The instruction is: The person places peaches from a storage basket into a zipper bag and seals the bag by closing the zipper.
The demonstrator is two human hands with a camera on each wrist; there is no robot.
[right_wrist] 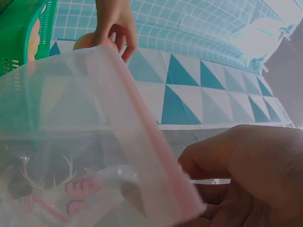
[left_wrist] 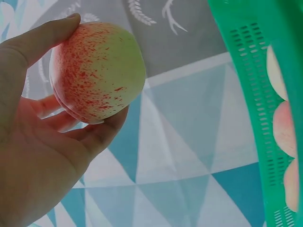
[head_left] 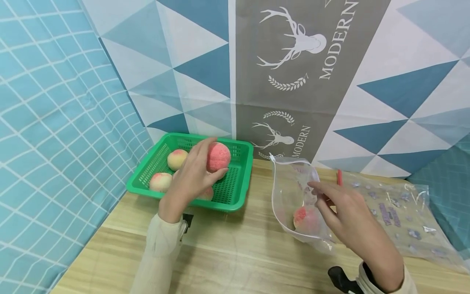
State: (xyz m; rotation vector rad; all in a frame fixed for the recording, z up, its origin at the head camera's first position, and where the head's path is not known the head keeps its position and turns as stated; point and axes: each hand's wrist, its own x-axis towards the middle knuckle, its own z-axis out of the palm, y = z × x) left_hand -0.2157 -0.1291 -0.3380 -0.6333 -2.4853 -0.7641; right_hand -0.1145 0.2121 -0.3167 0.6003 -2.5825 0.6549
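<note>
A pink-red peach (head_left: 219,157) is held in my left hand (head_left: 192,173), above the green basket (head_left: 240,200). The left wrist view shows thumb and fingers curled round that peach (left_wrist: 102,71), whose skin is speckled red over pale green. My right hand (head_left: 349,212) pinches the rim of a clear zip bag (head_left: 280,196), which stands with its mouth spread. Inside the bag lies one peach (head_left: 306,219). In the right wrist view the bag's pink-edged rim (right_wrist: 147,127) meets the fingers of my right hand (right_wrist: 246,175); part of the grip is hidden behind the film.
Several peaches remain in the basket, among them a yellow-pink one (head_left: 177,159) and a paler one (head_left: 160,182). A second clear bag with a red slider (head_left: 339,177) lies flat on the wooden table (head_left: 220,253) at the right. Patterned cloth (head_left: 202,73) hangs behind.
</note>
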